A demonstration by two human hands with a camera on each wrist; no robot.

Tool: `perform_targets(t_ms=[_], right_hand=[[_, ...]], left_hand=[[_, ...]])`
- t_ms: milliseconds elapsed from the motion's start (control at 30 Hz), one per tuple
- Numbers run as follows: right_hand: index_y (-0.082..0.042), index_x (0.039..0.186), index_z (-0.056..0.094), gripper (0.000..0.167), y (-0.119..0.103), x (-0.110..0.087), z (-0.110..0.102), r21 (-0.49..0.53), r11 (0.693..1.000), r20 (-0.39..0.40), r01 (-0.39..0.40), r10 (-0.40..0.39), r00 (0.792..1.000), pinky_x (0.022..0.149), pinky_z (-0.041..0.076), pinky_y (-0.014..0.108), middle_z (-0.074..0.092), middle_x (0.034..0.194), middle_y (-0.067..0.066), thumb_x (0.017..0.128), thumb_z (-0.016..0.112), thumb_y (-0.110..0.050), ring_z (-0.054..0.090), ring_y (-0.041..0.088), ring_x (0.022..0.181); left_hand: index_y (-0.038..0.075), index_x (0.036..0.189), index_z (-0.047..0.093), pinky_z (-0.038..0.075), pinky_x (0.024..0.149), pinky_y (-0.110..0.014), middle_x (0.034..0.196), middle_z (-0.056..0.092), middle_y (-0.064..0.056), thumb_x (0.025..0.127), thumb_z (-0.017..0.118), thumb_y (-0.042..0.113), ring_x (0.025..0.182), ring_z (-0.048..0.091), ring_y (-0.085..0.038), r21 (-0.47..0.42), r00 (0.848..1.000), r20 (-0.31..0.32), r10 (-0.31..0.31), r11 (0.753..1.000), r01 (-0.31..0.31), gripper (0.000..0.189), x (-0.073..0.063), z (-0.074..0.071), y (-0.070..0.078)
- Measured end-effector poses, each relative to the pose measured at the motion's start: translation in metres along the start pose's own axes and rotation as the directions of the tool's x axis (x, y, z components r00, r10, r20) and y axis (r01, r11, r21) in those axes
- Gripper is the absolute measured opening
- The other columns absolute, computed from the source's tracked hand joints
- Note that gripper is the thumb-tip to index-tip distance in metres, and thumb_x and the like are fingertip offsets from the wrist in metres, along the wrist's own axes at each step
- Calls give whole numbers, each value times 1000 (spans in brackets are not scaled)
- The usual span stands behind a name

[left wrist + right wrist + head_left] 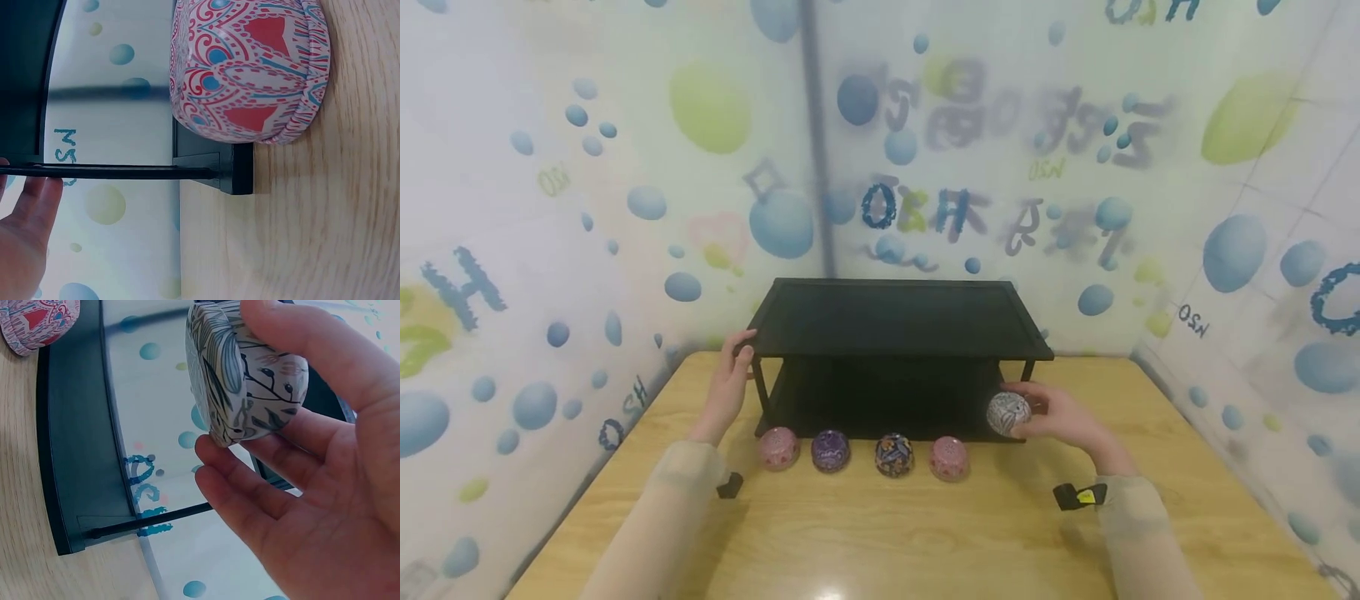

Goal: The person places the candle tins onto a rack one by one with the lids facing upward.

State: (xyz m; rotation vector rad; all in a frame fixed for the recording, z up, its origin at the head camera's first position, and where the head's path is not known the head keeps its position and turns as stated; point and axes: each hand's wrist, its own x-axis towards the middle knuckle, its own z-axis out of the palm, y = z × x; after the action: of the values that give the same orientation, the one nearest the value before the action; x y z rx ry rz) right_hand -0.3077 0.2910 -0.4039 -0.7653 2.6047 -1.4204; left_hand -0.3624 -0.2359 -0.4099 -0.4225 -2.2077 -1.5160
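Observation:
My right hand (1060, 417) grips a small round tin (1008, 414) with a white and grey leaf pattern, in front of the right post of a black two-tier rack (895, 321). In the right wrist view, the thumb and fingers hold the leaf-patterned tin (250, 381) above the lower shelf's end. My left hand (728, 383) touches the left end of the rack's top shelf; in the left wrist view its fingers (40, 200) lie by the rack's edge. Before the rack stand a pink tin (778, 449), a purple tin (831, 451), a dark floral tin (894, 455) and another pink tin (950, 458).
The rack stands on a light wooden table (850, 533), close to a wall covering (715, 183) with blue and green dots. Similar coverings rise at the left and right sides. The row of tins sits along the rack's front edge.

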Motion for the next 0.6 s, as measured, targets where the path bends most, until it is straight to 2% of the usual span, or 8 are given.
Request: perform_targets(t_ms=[133,267,367,500,600], right_hand=[[-4,137,52,65,-1,2,0,-2,1000,8,0,0,1000,71,57,34,60,112,17,79,79,-12,62,27,93],[-1,135,52,65,-2,2,-1,-33,999,0,2,-2,1000,71,56,33,60,114,18,78,81,-13,61,29,96],[1,133,53,64,-2,3,-2,-50,999,-13,9,-9,1000,70,56,33,60,112,18,76,81,-11,60,31,97],[2,130,55,62,-1,4,-2,-53,998,-24,14,-16,1000,71,55,32,61,110,16,75,81,-10,60,30,97],[3,129,55,62,0,4,-1,-56,998,-28,15,-16,999,72,55,31,61,108,15,75,82,-11,60,30,96]], left_hand=[[14,145,34,40,92,-65,154,26,-15,106,34,35,124,42,-43,4,1000,-2,7,1000,-7,43,-1,0,2],[8,144,33,43,91,-58,153,26,-19,107,34,27,123,42,-43,-1,1000,14,-3,1000,3,42,-5,0,24],[2,143,32,42,92,-58,152,25,-23,107,35,21,124,41,-44,-16,999,23,-22,1000,23,41,-8,-1,41],[1,143,32,40,93,-65,152,25,-23,107,34,22,124,40,-44,-12,1000,20,-21,1000,21,42,-9,-1,42],[0,143,31,40,93,-64,152,24,-23,107,34,23,123,40,-44,-8,999,21,-24,1000,24,42,-10,-1,44]])
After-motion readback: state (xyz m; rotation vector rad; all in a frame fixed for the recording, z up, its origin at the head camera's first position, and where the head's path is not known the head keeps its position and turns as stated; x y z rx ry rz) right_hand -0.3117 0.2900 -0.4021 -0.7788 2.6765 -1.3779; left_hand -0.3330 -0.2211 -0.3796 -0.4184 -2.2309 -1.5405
